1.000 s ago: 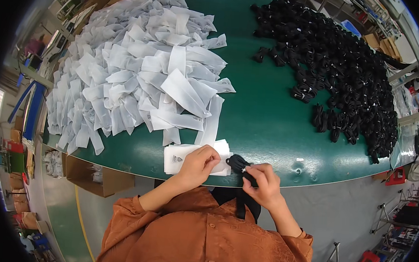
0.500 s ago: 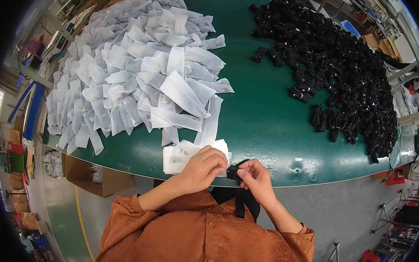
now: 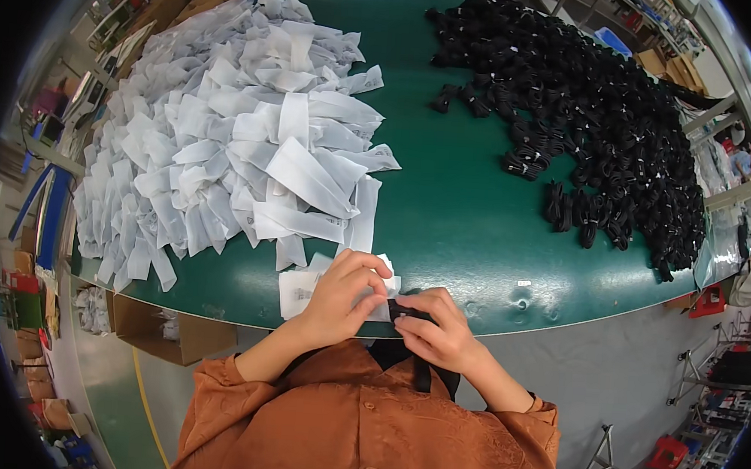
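In front of me at the table's near edge, my right hand (image 3: 440, 329) grips a small coiled black cable (image 3: 399, 311) between thumb and fingers. My left hand (image 3: 343, 294) is curled, its fingertips at the edge of a thin white pouch (image 3: 392, 284) beside the cable; part of the pouch is hidden behind the fingers. More flat white pouches (image 3: 293, 293) with faint print lie stacked under and left of my left hand. The cable's left end meets the pouch; I cannot tell how far it is inside.
A big heap of filled white pouches (image 3: 183, 145) covers the left of the green table (image 3: 446, 204). Many bundled black cables (image 3: 597, 119) are piled on the right. A small white piece (image 3: 524, 283) lies near the front edge. An open cardboard box (image 3: 163, 333) stands below left.
My right hand has brought the cable left, up against the pouch by my left hand. My left hand's fingers have lifted and arched. The whole view has shifted slightly.
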Demonstrator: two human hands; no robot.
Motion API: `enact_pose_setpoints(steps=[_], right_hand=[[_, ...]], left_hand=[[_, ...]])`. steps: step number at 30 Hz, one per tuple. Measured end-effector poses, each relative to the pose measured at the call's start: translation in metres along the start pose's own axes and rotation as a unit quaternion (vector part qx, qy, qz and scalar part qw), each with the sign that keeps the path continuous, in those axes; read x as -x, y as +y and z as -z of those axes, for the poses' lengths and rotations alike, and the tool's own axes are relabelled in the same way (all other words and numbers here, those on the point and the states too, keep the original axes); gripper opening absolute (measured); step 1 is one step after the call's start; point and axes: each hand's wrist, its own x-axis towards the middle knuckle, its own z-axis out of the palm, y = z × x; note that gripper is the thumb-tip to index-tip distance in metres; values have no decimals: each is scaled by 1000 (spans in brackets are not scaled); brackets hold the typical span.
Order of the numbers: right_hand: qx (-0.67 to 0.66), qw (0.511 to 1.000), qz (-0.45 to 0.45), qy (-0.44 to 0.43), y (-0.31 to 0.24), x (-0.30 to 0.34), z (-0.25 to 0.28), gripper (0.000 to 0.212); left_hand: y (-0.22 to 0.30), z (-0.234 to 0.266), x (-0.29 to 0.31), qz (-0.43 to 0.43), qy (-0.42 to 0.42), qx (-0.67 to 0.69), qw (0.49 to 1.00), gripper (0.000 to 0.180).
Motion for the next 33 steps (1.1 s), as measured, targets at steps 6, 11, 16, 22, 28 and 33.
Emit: enact_pose_setpoints(steps=[6,11,16,22,28,33], right_hand=[[-87,986,-83,116,-4,-13,-6,30],[267,942,-100,178,58,-22,41,25],[554,779,-267,120,160,15,126,41],[479,832,-281,9,138,2,109,17],[365,901,-235,22,71,2,49,42],[324,916,-233,31,64,16,36,38]], left_hand=[[-4,18,-9,142,-21,227,963,7],[-31,78,-44,172,215,374,886,10],[-23,89,-69,-9,399,-15,917,33],[-15,-3,16,23,-38,-46,998,23],[-24,-30,32,-9,-29,-152,988,20],[-24,-33,31,-13,9,-146,989,13]])
